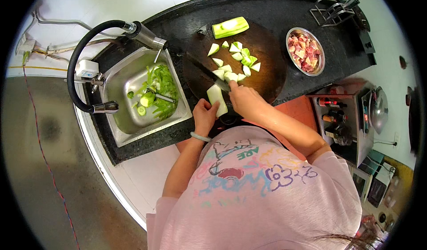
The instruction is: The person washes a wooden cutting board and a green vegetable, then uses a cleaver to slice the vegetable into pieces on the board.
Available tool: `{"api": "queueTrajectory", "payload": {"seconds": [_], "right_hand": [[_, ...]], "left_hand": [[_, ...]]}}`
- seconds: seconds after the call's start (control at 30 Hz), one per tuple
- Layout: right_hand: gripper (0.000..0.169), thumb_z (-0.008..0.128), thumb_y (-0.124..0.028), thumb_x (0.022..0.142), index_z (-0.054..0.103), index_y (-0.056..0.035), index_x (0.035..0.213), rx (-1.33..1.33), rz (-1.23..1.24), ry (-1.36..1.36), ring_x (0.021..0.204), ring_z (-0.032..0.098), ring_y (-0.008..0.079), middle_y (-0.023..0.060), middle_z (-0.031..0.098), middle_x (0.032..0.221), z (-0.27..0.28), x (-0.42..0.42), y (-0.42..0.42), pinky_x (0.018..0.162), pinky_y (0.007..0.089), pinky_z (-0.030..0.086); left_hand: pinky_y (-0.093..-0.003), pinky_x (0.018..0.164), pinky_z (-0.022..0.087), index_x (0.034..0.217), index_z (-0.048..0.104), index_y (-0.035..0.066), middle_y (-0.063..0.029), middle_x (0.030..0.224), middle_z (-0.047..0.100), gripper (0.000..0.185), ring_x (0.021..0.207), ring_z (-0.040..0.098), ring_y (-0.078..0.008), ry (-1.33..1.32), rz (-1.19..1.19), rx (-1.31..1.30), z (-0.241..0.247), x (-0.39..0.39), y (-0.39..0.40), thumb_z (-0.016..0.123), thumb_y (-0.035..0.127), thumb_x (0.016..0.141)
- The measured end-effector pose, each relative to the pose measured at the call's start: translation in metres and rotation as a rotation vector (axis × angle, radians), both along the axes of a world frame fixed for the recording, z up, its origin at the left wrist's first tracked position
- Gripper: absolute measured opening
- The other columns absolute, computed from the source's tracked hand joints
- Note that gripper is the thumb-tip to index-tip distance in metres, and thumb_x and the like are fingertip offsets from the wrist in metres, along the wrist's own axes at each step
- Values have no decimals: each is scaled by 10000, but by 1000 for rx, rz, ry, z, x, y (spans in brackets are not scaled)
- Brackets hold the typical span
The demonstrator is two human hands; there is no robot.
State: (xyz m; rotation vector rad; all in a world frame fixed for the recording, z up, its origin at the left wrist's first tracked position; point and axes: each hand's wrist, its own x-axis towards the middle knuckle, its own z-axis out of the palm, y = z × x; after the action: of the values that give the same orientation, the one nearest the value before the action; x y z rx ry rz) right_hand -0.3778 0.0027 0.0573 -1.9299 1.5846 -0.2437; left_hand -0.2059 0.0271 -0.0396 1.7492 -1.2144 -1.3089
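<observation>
On a round dark wooden chopping board point(270, 66) lie several cut chunks of a pale green gourd point(246, 60). My left hand point(205, 114), with a bangle on its wrist, grips a peeled piece of gourd point(216, 98) at the board's near edge. In my right hand point(245, 98) is a kitchen knife point(201, 68), its dark blade pointing to the upper left across the board; my fingers cover its handle. A larger peeled gourd length point(231, 27) rests at the board's far edge. Right of the board stands a metal bowl point(323, 63) of raw meat chunks point(303, 51).
At left, a steel sink point(121, 116) holds green peelings point(166, 83), gourd ends and a peeler point(165, 98). A black flexible faucet point(75, 53) arches over its left side. A metal rack point(333, 11) stands at the counter's far right, and a shelf with bottles point(333, 116) below.
</observation>
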Motion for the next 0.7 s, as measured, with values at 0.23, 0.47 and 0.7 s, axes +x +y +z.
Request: {"api": "queueTrajectory", "payload": {"seconds": [0.23,0.47,0.7], "right_hand": [[286,526,-121,903,476,52,1126,-41,-16,34,771,615,466,291,620,757,-33,-22,-18,696,534,480],[206,523,-113,907,464,38,1034,-122,-78,35,754,607,472,286,613,744,-5,-32,-26,672,542,468],[176,483,-47,863,470,56,1006,-72,-71,42,767,628,476,296,628,741,-28,-12,-22,697,542,497]], "left_hand": [[-409,551,458,729,514,7,-144,638,569,289,594,586,-312,-251,-84,-254,12,-10,-19,743,180,766],[-416,593,467,766,556,21,-147,680,612,252,662,614,-352,-292,-121,-281,10,-16,-54,734,199,766],[-428,627,473,844,540,16,-163,744,618,210,705,617,-360,-289,-135,-266,13,-19,-44,693,136,763]]}}
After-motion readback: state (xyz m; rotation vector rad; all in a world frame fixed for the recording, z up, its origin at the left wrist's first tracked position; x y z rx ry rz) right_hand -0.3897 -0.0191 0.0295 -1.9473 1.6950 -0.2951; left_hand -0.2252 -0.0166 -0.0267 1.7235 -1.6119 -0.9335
